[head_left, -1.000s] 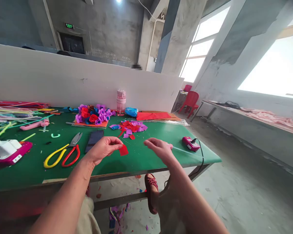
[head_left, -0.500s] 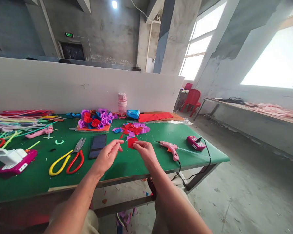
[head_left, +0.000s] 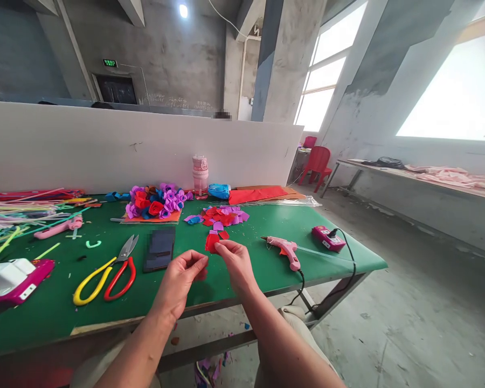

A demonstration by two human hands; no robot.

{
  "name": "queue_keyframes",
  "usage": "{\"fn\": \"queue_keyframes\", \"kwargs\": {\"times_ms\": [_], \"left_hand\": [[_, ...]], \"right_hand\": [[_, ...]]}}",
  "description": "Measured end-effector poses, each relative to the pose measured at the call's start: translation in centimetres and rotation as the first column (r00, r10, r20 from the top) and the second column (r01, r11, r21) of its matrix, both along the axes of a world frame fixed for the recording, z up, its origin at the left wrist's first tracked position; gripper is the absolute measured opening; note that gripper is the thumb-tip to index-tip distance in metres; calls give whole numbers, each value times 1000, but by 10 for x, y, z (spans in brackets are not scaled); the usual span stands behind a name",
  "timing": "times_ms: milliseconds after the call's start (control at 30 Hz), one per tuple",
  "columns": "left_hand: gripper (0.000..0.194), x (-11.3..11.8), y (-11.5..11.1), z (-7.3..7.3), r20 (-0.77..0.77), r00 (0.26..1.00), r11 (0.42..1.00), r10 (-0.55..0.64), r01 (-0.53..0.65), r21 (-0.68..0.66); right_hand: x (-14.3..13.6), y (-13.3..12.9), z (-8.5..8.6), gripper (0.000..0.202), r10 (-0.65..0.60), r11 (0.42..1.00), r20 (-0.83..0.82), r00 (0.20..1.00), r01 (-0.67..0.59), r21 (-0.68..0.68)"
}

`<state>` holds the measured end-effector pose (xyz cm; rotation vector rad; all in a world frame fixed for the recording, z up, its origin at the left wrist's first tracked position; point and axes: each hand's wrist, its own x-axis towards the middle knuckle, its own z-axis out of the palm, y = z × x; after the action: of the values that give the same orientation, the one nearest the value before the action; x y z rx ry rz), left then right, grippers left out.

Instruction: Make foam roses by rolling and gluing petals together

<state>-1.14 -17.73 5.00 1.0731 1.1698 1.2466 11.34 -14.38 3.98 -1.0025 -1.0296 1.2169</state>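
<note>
My right hand [head_left: 235,261] pinches a red crepe-paper petal [head_left: 212,242] between thumb and fingers, above the green table. Just left of it, my left hand [head_left: 186,275] is closed in a pinch; whatever its fingertips hold, if anything, is hidden. Beyond both hands lies a loose pile of red, purple and blue paper petals [head_left: 226,216]. Another small red piece [head_left: 223,235] shows right behind the held petal. To the right of my right hand rests a pink glue gun [head_left: 285,249] with a clear glue stick in its back.
Scissors [head_left: 119,267] with yellow and red handles and a dark phone [head_left: 160,249] lie left. Paper roses [head_left: 156,202], a pink bottle [head_left: 200,177] and red paper [head_left: 258,195] line the back. A corded power socket [head_left: 328,238] sits right; pipe cleaners [head_left: 32,210] crowd the far left.
My left hand has come lower and nearer, and the red strip at its fingertips no longer shows. The petal in my right hand has turned and shifted slightly left. The view has tilted a little.
</note>
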Motion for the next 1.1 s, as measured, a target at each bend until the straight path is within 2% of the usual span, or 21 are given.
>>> {"fn": "queue_keyframes", "kwargs": {"times_ms": [167, 467, 767, 967, 1100], "left_hand": [[30, -1, 2, -3, -27, 999, 999, 20, -19, 34], [28, -2, 4, -8, 11, 1000, 1000, -1, 1, 17], [30, 0, 7, -7, 19, 1000, 1000, 21, -21, 4], [26, 1, 7, -8, 42, 999, 1000, 19, -19, 6], [25, 2, 6, -7, 31, 999, 999, 29, -30, 11]], "right_hand": [[1, -1, -2, 22, 11, 1000, -23, 1000, -11, 15], [2, 0, -5, 19, 70, 998, -128, 989, -70, 5], [5, -4, -1, 20, 105, 994, -147, 984, -101, 35], [4, -4, -2, 10, 131, 991, -294, 947, -131, 20], [3, -5, 0, 11, 151, 989, -339, 928, -144, 45]]}}
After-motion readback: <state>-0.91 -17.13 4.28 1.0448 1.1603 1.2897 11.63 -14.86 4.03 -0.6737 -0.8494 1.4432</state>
